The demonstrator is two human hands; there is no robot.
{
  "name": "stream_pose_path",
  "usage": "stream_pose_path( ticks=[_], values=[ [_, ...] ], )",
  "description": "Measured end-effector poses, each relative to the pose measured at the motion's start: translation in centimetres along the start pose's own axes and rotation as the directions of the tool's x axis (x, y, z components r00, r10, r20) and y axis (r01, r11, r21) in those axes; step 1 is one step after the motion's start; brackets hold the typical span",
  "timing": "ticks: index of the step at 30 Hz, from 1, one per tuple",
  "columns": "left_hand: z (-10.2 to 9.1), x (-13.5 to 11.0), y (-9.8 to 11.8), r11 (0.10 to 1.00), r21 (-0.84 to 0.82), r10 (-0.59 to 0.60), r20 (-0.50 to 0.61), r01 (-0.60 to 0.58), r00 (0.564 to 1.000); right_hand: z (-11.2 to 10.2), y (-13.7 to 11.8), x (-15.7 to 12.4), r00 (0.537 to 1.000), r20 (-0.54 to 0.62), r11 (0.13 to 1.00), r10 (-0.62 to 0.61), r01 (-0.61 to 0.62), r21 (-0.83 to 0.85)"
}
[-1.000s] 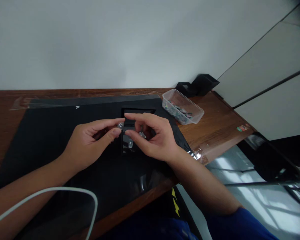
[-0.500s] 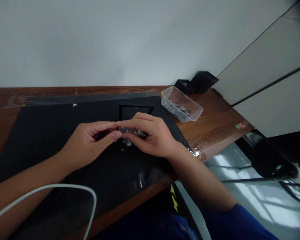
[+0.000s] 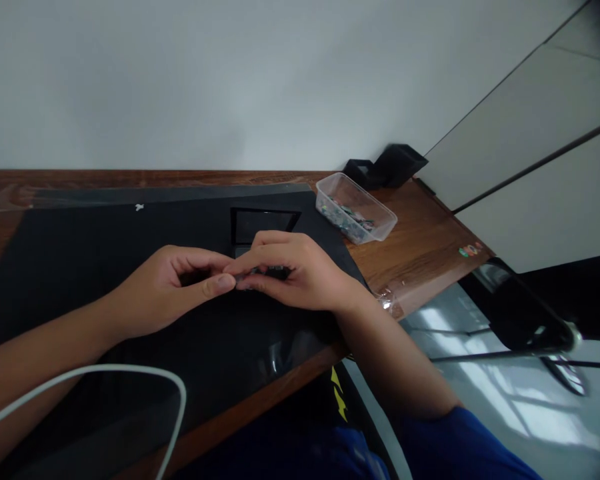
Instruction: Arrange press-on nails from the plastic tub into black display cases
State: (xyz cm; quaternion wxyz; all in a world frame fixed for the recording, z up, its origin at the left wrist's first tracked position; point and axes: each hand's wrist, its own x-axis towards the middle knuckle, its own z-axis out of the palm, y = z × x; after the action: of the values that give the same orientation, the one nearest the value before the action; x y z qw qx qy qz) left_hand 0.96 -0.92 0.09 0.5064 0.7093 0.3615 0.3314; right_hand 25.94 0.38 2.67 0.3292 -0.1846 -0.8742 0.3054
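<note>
My left hand [image 3: 173, 290] and my right hand [image 3: 293, 277] meet fingertip to fingertip over a black mat [image 3: 80, 267] on the wooden desk. Both pinch shut on a small dark part [image 3: 267, 271] held between them; most of it is hidden by the fingers and I cannot name it. Just behind my right hand lies a shallow black tray [image 3: 263, 221], partly covered by that hand.
A clear plastic tub [image 3: 355, 209] of small coloured parts stands at the back right on the wooden desk [image 3: 420, 247]. Black holders [image 3: 387, 167] sit against the wall behind it. A white cable [image 3: 105, 373] loops at the lower left. A dark chair [image 3: 520, 313] is right of the desk edge.
My right hand has closed from a loose open pinch onto the part and come down to meet my left fingertips. The small clear piece seen in my left fingers is now hidden.
</note>
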Motion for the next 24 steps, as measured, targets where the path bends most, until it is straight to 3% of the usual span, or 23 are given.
stream_pose_path(
  ticks=[4,10,13,15,17,19,22,24],
  values=[
    [0.3,-0.1,-0.2,0.999,0.038,-0.033,0.014,0.032,0.999,-0.4,-0.3,0.1,0.999,0.035,0.999,0.037,-0.039,0.038],
    [0.3,0.0,-0.1,0.997,0.065,-0.046,0.083,0.041,0.995,-0.8,-0.7,0.3,0.974,0.189,0.980,0.129,-0.154,0.125],
    [0.2,-0.1,-0.2,0.998,0.047,-0.051,0.107,0.046,0.993,-0.9,-0.7,0.2,0.976,0.177,0.982,0.123,-0.146,0.124],
    [0.3,-0.2,-0.3,0.999,0.028,-0.030,0.044,0.029,0.999,-1.2,-0.4,0.1,0.984,0.123,0.984,0.127,-0.140,0.106],
    [0.7,-0.4,-0.2,0.994,0.103,0.028,-0.051,-0.023,0.998,-1.8,-0.1,-0.2,0.988,0.046,0.986,0.146,-0.149,0.080],
    [1.2,-0.6,0.0,0.944,0.300,0.172,-0.104,-0.134,0.980,-2.8,0.4,-0.5,0.984,-0.032,0.983,0.177,-0.176,0.051],
    [1.7,-0.9,0.2,0.759,0.565,0.394,-0.004,-0.323,0.919,-4.2,0.9,-1.0,0.968,-0.058,0.969,0.246,-0.246,0.010],
    [1.6,-0.8,0.1,0.686,0.625,0.426,0.071,-0.373,0.902,-4.8,1.0,-1.1,0.955,-0.003,0.955,0.297,-0.297,-0.021]
  ],
)
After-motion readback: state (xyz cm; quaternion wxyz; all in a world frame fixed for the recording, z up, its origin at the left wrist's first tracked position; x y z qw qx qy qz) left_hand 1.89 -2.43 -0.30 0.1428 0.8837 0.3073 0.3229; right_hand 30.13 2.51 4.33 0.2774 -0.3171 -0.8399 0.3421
